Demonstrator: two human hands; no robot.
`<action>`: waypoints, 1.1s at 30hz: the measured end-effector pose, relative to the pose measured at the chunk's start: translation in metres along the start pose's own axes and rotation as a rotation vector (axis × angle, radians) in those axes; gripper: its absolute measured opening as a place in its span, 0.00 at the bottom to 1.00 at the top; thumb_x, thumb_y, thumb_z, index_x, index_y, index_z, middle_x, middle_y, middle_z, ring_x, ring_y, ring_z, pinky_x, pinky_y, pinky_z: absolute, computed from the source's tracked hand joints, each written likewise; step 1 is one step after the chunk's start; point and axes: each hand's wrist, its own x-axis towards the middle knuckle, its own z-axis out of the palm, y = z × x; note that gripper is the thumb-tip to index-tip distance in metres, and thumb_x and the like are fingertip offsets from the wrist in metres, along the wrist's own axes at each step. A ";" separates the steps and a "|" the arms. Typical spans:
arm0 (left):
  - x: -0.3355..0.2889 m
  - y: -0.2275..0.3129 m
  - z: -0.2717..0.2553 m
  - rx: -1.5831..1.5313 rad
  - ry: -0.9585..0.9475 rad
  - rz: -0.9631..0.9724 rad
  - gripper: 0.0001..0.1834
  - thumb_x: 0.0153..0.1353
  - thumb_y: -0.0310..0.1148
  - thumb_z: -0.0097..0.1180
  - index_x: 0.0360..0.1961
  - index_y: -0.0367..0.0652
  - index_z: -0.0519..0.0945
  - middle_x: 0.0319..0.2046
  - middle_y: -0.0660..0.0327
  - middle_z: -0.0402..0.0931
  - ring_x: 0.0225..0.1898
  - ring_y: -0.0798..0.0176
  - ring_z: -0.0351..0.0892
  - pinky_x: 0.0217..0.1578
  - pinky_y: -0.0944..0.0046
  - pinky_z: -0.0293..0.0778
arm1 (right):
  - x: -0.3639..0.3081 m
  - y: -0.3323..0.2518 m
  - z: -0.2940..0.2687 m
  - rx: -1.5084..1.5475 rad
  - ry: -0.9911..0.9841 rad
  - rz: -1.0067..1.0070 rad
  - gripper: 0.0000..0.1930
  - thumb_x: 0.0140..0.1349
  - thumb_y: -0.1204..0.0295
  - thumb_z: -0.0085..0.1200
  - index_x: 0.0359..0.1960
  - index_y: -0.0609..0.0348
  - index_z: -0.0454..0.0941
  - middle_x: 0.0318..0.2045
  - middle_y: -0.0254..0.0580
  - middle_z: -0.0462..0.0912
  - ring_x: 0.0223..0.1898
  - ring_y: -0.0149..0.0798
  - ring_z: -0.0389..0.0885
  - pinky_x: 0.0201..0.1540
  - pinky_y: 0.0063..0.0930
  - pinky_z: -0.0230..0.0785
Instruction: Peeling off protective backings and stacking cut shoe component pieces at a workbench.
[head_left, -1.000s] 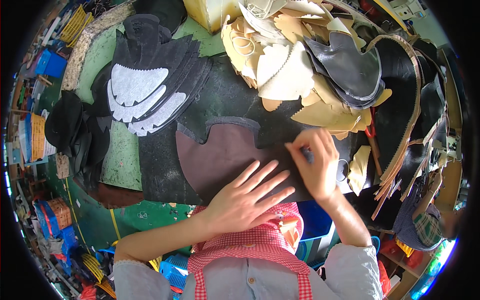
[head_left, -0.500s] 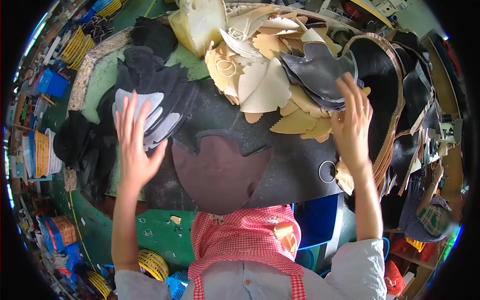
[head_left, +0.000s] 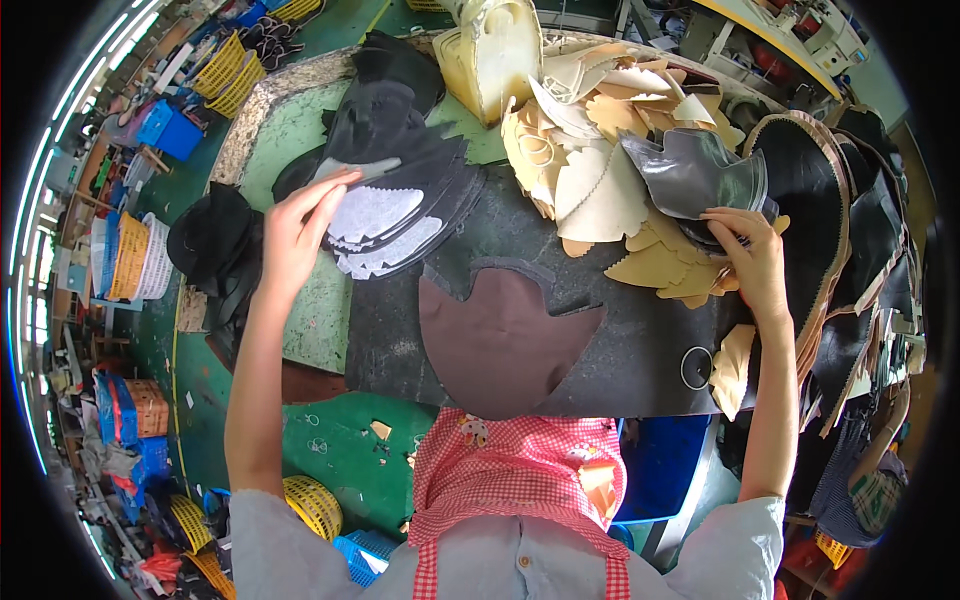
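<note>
On the left of the table, my left hand (head_left: 296, 235) has its fingers closed at the edge of a light grey zigzag-edged piece (head_left: 378, 168), lifted above a fanned stack of black pieces (head_left: 455, 190). More pale grey pieces (head_left: 375, 215) lie just below it. My right hand (head_left: 757, 262) pinches the lower edge of a shiny black leather piece (head_left: 690, 175), the top one of a small pile at the right. Between my hands, near the front edge, a dark brown shoe-upper piece (head_left: 510, 345) lies flat with a black layer under its notched top.
Cream and tan leather cut-offs (head_left: 600, 195) are heaped at the back middle, beside a yellowish block (head_left: 490, 60). Large black leather pieces (head_left: 790, 180) drape over the right side. A thin ring (head_left: 696, 368) lies near the front right. A blue bin (head_left: 665, 455) stands below the edge.
The view has shifted, so the table sits farther right. My left fingers closed and raised a grey piece; my right hand came down from spread fingers to a pinch on the shiny black piece.
</note>
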 end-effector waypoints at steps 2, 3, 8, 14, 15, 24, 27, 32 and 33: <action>-0.010 0.040 0.010 0.142 0.155 0.257 0.12 0.64 0.23 0.57 0.48 0.35 0.85 0.48 0.52 0.84 0.52 0.56 0.84 0.52 0.62 0.77 | -0.001 0.005 -0.002 0.018 0.001 0.033 0.09 0.61 0.74 0.59 0.40 0.62 0.86 0.43 0.42 0.87 0.46 0.43 0.83 0.54 0.31 0.72; -0.021 0.061 0.019 0.210 0.184 0.330 0.13 0.61 0.21 0.60 0.47 0.36 0.85 0.48 0.52 0.84 0.52 0.56 0.84 0.52 0.61 0.77 | -0.004 0.009 -0.003 0.045 -0.003 0.053 0.09 0.62 0.74 0.59 0.41 0.62 0.86 0.43 0.43 0.87 0.47 0.43 0.83 0.55 0.31 0.71; -0.071 0.063 0.091 0.273 -0.136 0.359 0.15 0.54 0.27 0.67 0.44 0.43 0.84 0.50 0.60 0.82 0.57 0.54 0.79 0.57 0.54 0.76 | 0.005 -0.008 0.004 -0.061 0.005 -0.041 0.09 0.61 0.73 0.59 0.40 0.63 0.86 0.44 0.44 0.87 0.49 0.45 0.82 0.56 0.33 0.70; -0.067 0.058 0.068 -0.145 -0.138 0.226 0.22 0.56 0.14 0.52 0.52 0.38 0.83 0.52 0.53 0.82 0.56 0.50 0.81 0.59 0.52 0.75 | 0.004 -0.007 0.004 -0.046 -0.018 -0.049 0.08 0.60 0.75 0.59 0.39 0.63 0.86 0.44 0.43 0.86 0.48 0.46 0.81 0.57 0.34 0.69; -0.061 0.066 0.055 -0.174 0.008 0.214 0.20 0.58 0.14 0.51 0.50 0.35 0.83 0.52 0.50 0.82 0.55 0.50 0.81 0.58 0.54 0.75 | 0.004 -0.007 0.003 -0.050 -0.007 -0.039 0.08 0.60 0.75 0.59 0.39 0.63 0.85 0.44 0.43 0.86 0.48 0.46 0.82 0.57 0.34 0.69; -0.013 0.038 0.027 0.214 0.094 0.256 0.18 0.63 0.21 0.51 0.52 0.39 0.84 0.56 0.52 0.79 0.60 0.51 0.77 0.61 0.53 0.71 | 0.010 -0.011 0.008 -0.050 0.085 -0.034 0.08 0.60 0.76 0.59 0.40 0.64 0.85 0.43 0.43 0.87 0.47 0.44 0.82 0.57 0.33 0.69; -0.006 -0.009 0.047 0.231 -0.067 0.282 0.20 0.64 0.31 0.58 0.57 0.42 0.80 0.57 0.53 0.78 0.60 0.50 0.75 0.61 0.54 0.69 | 0.005 -0.022 0.003 -0.099 0.126 -0.094 0.08 0.61 0.77 0.58 0.40 0.64 0.85 0.42 0.42 0.87 0.45 0.43 0.82 0.56 0.32 0.69; 0.004 -0.009 0.054 0.331 -0.115 0.297 0.28 0.55 0.34 0.63 0.60 0.50 0.78 0.66 0.50 0.68 0.69 0.48 0.63 0.68 0.45 0.56 | -0.004 -0.028 -0.004 0.003 0.153 -0.014 0.07 0.62 0.78 0.58 0.40 0.65 0.84 0.41 0.42 0.86 0.45 0.42 0.82 0.56 0.32 0.67; 0.006 -0.012 0.048 0.324 -0.134 0.297 0.27 0.57 0.32 0.61 0.60 0.49 0.79 0.65 0.50 0.70 0.69 0.48 0.65 0.68 0.46 0.58 | -0.004 -0.029 -0.003 0.022 0.159 -0.017 0.07 0.62 0.78 0.58 0.40 0.65 0.84 0.41 0.43 0.86 0.45 0.42 0.81 0.56 0.32 0.67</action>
